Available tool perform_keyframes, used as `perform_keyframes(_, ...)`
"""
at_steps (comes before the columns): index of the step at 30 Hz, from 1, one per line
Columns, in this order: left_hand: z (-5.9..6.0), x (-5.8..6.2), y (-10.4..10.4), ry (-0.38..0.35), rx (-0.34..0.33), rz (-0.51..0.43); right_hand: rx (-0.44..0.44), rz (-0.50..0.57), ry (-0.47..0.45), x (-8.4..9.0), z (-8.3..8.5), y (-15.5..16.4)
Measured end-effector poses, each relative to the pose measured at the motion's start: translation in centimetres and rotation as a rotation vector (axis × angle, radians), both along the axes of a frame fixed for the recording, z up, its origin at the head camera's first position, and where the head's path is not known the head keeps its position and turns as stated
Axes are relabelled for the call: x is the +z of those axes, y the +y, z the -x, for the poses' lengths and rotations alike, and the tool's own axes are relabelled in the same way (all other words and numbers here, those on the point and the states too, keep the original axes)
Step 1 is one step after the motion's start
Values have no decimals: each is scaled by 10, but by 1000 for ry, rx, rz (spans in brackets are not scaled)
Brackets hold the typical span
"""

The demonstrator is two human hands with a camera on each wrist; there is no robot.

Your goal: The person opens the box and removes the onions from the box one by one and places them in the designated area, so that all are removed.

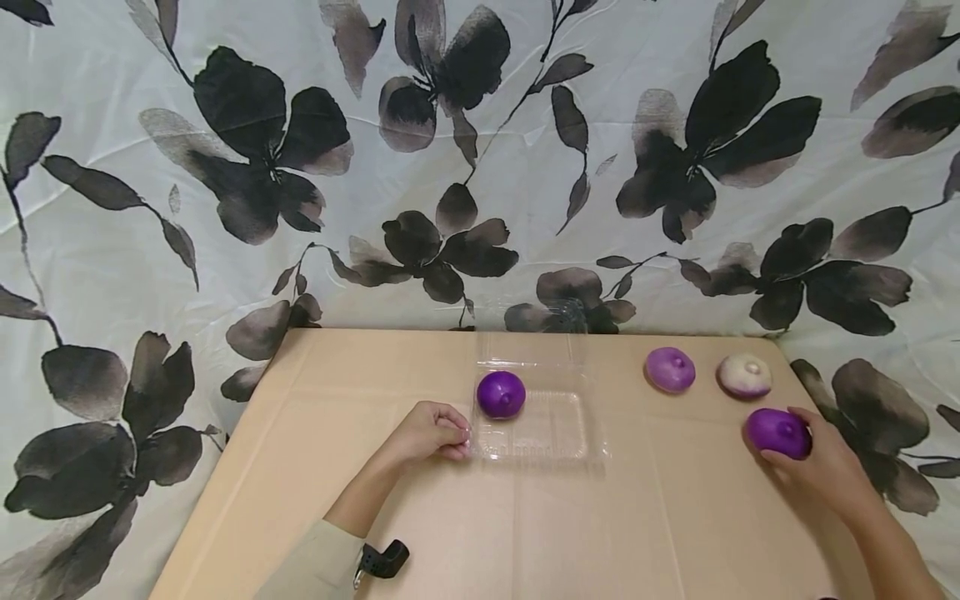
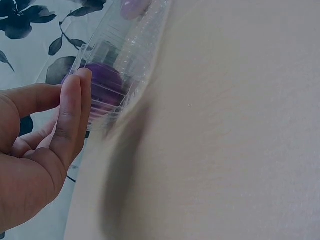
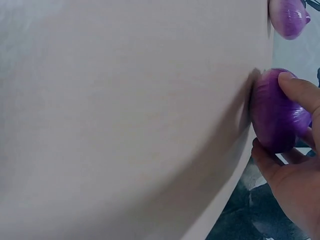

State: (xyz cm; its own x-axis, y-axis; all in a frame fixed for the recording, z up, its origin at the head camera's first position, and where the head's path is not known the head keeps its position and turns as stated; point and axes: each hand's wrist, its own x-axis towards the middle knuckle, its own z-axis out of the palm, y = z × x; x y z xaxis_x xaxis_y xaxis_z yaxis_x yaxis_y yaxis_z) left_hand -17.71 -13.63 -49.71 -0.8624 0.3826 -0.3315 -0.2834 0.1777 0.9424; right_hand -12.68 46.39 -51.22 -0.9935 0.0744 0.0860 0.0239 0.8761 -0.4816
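Note:
My left hand (image 1: 429, 433) pinches the left edge of a clear plastic container (image 1: 555, 421) with its lid folded open at the back. In the left wrist view, thumb and fingertips (image 2: 84, 75) meet at the container's rim. A dark purple onion (image 1: 501, 394) sits in the container's left part. Over at the right side of the table, my right hand (image 1: 832, 467) grips another purple onion (image 1: 778, 433), thumb on one side and fingers round the other. That onion (image 3: 277, 112) is close against the tabletop in the right wrist view.
Behind the right hand lie a paler purple onion (image 1: 670, 370) and a mostly white onion (image 1: 744, 376). The light tan table (image 1: 420, 533) ends at the back against a floral cloth (image 1: 465, 167). A black strap (image 1: 384, 558) shows at the left wrist.

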Motion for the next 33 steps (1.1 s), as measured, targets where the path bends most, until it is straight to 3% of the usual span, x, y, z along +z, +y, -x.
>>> perform_keyframes(12, 0, -4, 0, -1, 5, -25, -21, 64, -95, -4, 0, 0)
perform_keyframes(26, 0, -3, 2, -10, 9, -30, -41, 97, -105, -7, 1, 3)
perform_keyframes(33, 1, -4, 2, -8, 10, -38, -35, 126, -94, 1, -1, 0)
